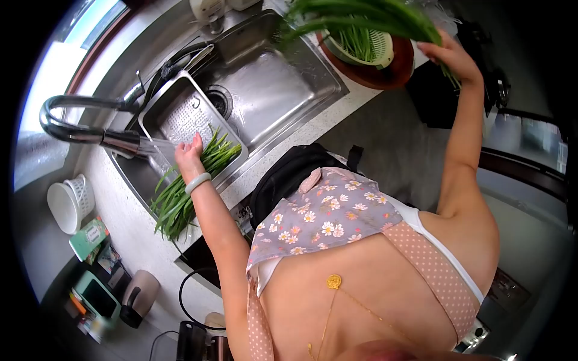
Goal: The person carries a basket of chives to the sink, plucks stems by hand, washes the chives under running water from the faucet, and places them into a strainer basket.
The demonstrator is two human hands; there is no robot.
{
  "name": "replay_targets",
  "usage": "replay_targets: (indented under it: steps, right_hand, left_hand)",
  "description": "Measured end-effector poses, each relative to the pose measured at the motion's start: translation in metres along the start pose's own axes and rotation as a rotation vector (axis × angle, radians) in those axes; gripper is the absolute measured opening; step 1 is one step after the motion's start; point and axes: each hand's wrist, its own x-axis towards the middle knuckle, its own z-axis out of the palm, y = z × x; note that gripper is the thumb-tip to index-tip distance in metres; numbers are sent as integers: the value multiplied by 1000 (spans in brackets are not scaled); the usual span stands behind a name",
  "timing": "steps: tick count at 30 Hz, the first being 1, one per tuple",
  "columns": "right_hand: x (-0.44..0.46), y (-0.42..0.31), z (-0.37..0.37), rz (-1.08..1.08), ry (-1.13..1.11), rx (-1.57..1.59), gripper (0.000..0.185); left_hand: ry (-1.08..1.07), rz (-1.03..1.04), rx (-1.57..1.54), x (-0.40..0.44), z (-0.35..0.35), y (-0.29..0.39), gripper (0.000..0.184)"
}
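In my right hand, raised at the upper right, is a bunch of long green leaves like garlic chives, its leafy end blurred. Below that bunch stands a pale green colander with more green stalks inside, set in a brown basin. My left hand is open under water running from the faucet. It hovers by a second heap of chives lying across the near end of a perforated metal tray. Whether its fingers touch them I cannot tell.
A steel sink spans the counter, with its drain beside the tray. White baskets, a green box and a kettle stand on the left. A black cable hangs near the counter edge.
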Motion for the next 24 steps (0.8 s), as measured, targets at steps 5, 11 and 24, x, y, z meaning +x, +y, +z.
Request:
replay_targets:
  steps: [5, 11, 24]
  right_hand:
    - [7, 34, -36, -173, 175, 191, 18]
    - [108, 149, 46, -119, 141, 410, 35]
    - [160, 199, 79, 532, 19, -829, 87]
  left_hand:
    - [3, -119, -65, 25, -8, 5, 51]
    - [88, -138, -99, -12, 11, -12, 45]
    - [-133, 227, 699, -61, -25, -13, 30]
